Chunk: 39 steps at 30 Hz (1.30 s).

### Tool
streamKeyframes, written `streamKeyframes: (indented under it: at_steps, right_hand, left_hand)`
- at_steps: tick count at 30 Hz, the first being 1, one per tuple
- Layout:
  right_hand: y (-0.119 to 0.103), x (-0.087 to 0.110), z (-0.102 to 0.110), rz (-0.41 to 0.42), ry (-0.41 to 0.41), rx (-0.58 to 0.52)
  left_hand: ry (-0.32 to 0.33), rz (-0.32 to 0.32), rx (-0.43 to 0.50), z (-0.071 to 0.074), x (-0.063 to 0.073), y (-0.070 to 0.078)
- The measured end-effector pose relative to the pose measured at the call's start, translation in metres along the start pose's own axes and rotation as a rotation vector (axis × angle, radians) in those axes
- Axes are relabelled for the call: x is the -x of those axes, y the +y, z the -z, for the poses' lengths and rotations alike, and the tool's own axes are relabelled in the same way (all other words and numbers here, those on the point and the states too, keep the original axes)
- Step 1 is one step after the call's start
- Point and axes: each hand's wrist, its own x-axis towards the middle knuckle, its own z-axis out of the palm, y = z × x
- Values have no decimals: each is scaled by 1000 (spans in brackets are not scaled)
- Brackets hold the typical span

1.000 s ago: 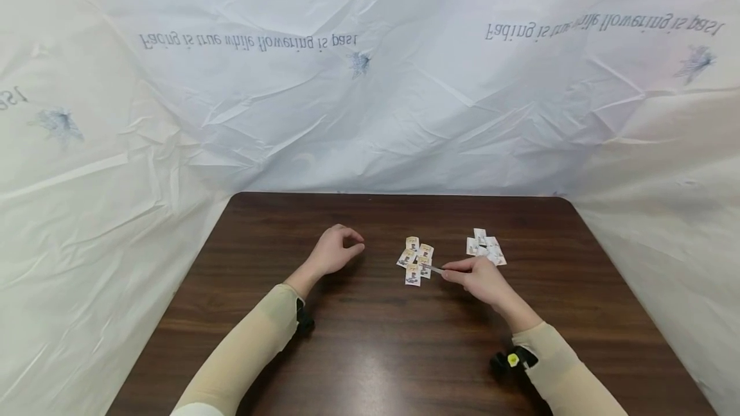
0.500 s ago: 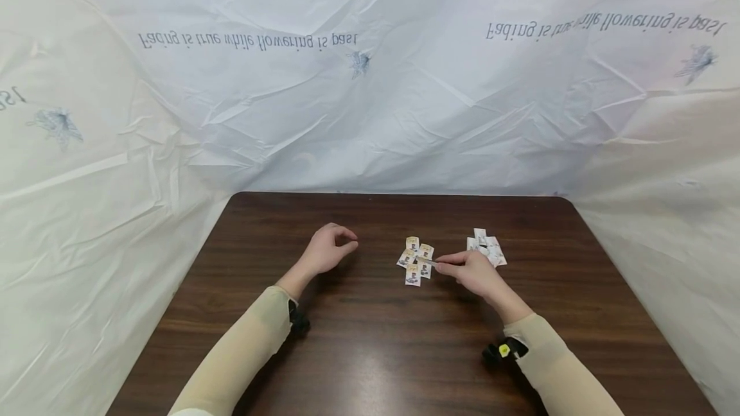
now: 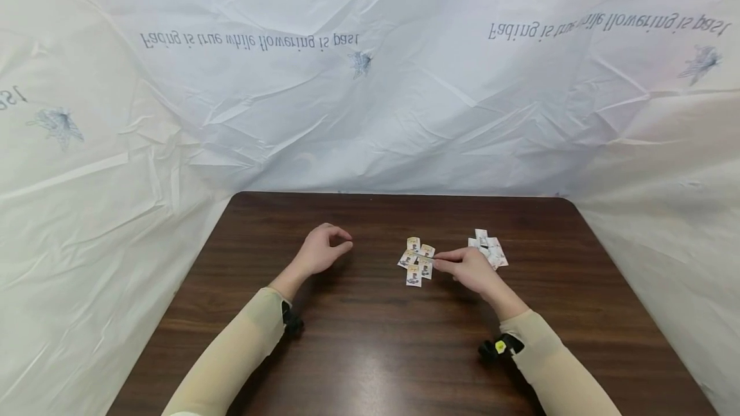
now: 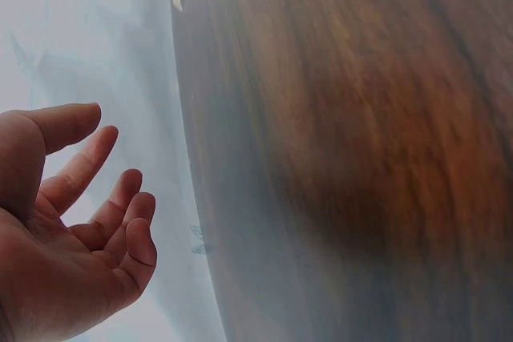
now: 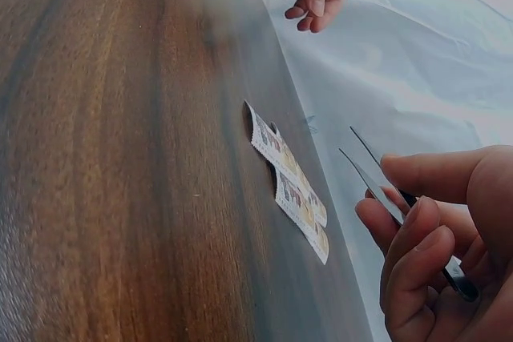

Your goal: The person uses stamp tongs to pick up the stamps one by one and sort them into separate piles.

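My right hand [image 3: 469, 268] holds a pair of metal tweezers [image 5: 385, 190] between thumb and fingers. In the right wrist view the two tips stand apart with nothing between them. Several small printed paper packets [image 3: 414, 275], white with yellowish and dark print, lie in a loose cluster on the dark wooden table [image 3: 347, 339]. The tweezers' tips reach over this cluster in the head view. Left of it, my left hand [image 3: 317, 250] hovers with loosely bent fingers and holds nothing; the left wrist view shows its palm [image 4: 56, 270] bare.
Beyond my right hand lies a second group of white packets [image 3: 494, 252], partly overlapping one another. A white printed plastic sheet [image 3: 370, 114] hangs behind the table and along both its sides. Each wrist wears a dark camera mount [image 3: 491, 350].
My right hand has moved a little left and away from me, bringing the tweezers' tips further over the near cluster. My left hand has drifted left. The packets lie as before.
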Motion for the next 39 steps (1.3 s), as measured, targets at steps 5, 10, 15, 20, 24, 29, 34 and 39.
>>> streamKeyframes:
  at_steps: [5,10,15,20,24,29,34,39]
  right_hand:
    - [2,-2,2,0,12,-5]
    - [6,-4,5,-19,25,-26]
    - [8,-2,9,-24,43,-49]
    - [13,1,13,-20,66,-18]
    - [20,5,24,-22,116,58]
    - [35,11,48,-41,211,179]
    - [56,21,78,-75,319,291]
    - [81,29,108,-183,399,338]
  left_hand:
    - [1,-3,-7,3,1,-2]
    - [10,-17,-5,7,3,-3]
    - [15,-1,-11,10,5,-4]
    - [13,13,-16,11,6,-6]
    - [12,11,-13,11,6,-8]
    - [17,15,-11,10,6,-9]
    - [16,20,-9,10,6,-10]
    - [8,27,-5,10,7,-13]
